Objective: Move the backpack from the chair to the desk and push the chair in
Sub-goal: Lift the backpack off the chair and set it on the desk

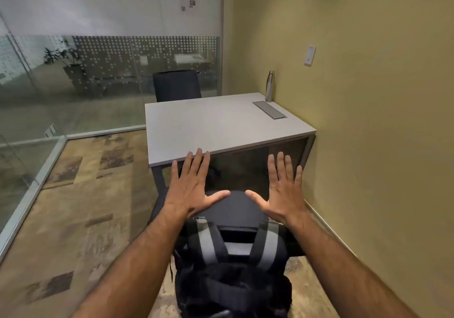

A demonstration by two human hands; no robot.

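Backpack [233,276] is hanging on the back of the chair [228,209] at 6 o'clock, straps facing the camera, so nothing's been moved yet; desk [221,126] sits past it at 12, well apart from the chair. Both hands are up over the chair, palms down, fingers spread wide and gripping nothing; left hand [194,190] at about 11 from the bag, right hand [282,190] at about 1, thumbs pointing in at each other over the chair top.

What could go wrong from here, as I see it: the bag looks floppy and probably heavy; grab one strap only and it'll swing and maybe tip or roll the chair; if the straps are looped over the backrest (can't really tell, the view's dark and distorted down there) yanking straight toward the desk would drag the chair along. Also the bottle [269,85] stands at the desk's far corner at 1 o'clock, just beside the wall; a bag flung too far could knock it over. Pushing the chair in crooked could clip the desk leg [158,177] at 10.

Containers: backpack looks closed, contents not visible; bottle capped, no idea if it's full; the cable tray [269,109] in the desktop near the bottle has its lid shut.
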